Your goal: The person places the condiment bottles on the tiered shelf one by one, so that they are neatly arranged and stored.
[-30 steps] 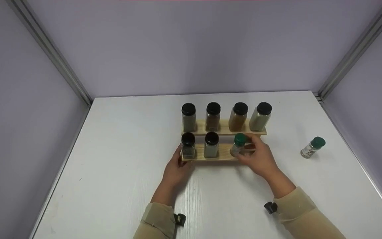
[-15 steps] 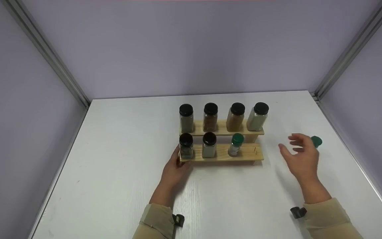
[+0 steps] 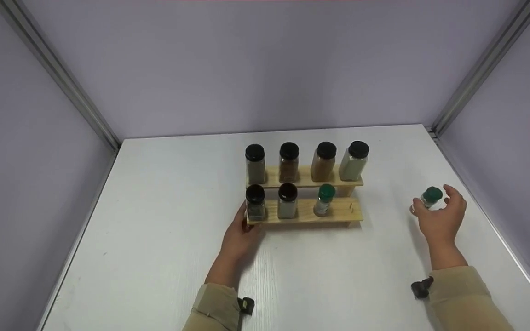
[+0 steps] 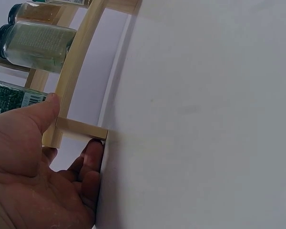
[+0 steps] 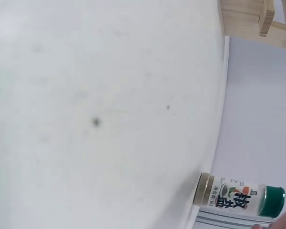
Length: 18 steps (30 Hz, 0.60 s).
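Note:
A two-tier wooden spice rack [image 3: 345, 212] stands mid-table, carrying several black-capped spice jars [image 3: 287, 207] and one smaller green-capped shaker [image 3: 325, 200] on the lower tier. My left hand [image 3: 236, 240] grips the left end of that lower tier. In the left wrist view its thumb lies against the shelf edge [image 4: 69, 90] and its fingers curl beneath. A second green-capped shaker [image 5: 238, 195] stands upright on the table at the right. My right hand [image 3: 443, 220] is spread around it, thumb on the near side, fingers apart from the cap.
The white table [image 3: 164, 207] reaches purple-grey walls [image 3: 265, 69] at the back and sides. Bare wood shows at the right end of the lower tier. A black wrist device [image 3: 422, 288] sits at each sleeve cuff.
My right hand has let go of the shaker on the lower tier and moved right to the second shaker. My left hand stays on the rack. The head view has shifted slightly.

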### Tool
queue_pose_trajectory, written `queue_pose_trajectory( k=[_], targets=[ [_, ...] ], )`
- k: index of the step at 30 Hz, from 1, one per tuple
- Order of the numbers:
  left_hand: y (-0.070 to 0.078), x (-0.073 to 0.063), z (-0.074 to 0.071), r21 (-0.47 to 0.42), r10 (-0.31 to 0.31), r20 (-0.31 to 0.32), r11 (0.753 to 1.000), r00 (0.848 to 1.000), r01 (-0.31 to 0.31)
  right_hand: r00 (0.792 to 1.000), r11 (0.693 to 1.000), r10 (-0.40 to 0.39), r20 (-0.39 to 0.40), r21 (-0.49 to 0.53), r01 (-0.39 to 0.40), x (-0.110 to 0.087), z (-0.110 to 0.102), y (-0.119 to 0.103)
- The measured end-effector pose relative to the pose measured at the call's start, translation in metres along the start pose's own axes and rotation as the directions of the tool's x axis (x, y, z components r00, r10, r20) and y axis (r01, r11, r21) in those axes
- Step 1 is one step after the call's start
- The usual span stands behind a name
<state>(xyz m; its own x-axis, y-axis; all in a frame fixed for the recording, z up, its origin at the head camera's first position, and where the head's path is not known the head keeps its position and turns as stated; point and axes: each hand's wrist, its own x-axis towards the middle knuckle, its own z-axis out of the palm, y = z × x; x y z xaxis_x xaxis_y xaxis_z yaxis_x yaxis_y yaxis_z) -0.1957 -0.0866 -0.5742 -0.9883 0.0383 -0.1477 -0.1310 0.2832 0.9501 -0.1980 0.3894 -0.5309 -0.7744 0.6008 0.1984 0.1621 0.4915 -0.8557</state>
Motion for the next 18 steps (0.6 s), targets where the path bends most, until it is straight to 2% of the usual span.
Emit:
queue_pose_trajectory(
  k=[4, 8, 12, 16, 18],
  targets=[
    [0.001, 0.001, -0.001, 0.041, 0.022, -0.006, 0.999, 1.0, -0.021, 0.996, 0.999, 0.046, 0.079, 0.0, -0.046, 0.005, -0.001, 0.005],
    [0.002, 0.0, 0.0, 0.044, 0.01, -0.005, 0.999, 1.0, -0.01, 0.992, 0.998, 0.066, 0.109, -0.013, -0.065, 0.004, -0.001, 0.004],
    [0.003, -0.001, -0.002, 0.038, 0.006, 0.001, 0.999, 1.0, -0.006, 0.988, 0.998, 0.062, 0.142, -0.007, -0.061, 0.0, -0.001, 0.001],
    [0.001, -0.001, -0.003, 0.034, 0.015, 0.009, 0.999, 1.0, -0.015, 0.978, 0.999, 0.046, 0.206, -0.003, -0.046, -0.005, -0.001, 0.0],
    [0.001, -0.001, -0.002, 0.015, 0.001, 0.011, 1.0, 1.0, -0.001, 0.972, 0.999, 0.041, 0.233, -0.009, -0.04, -0.005, -0.001, 0.002]
  ],
)
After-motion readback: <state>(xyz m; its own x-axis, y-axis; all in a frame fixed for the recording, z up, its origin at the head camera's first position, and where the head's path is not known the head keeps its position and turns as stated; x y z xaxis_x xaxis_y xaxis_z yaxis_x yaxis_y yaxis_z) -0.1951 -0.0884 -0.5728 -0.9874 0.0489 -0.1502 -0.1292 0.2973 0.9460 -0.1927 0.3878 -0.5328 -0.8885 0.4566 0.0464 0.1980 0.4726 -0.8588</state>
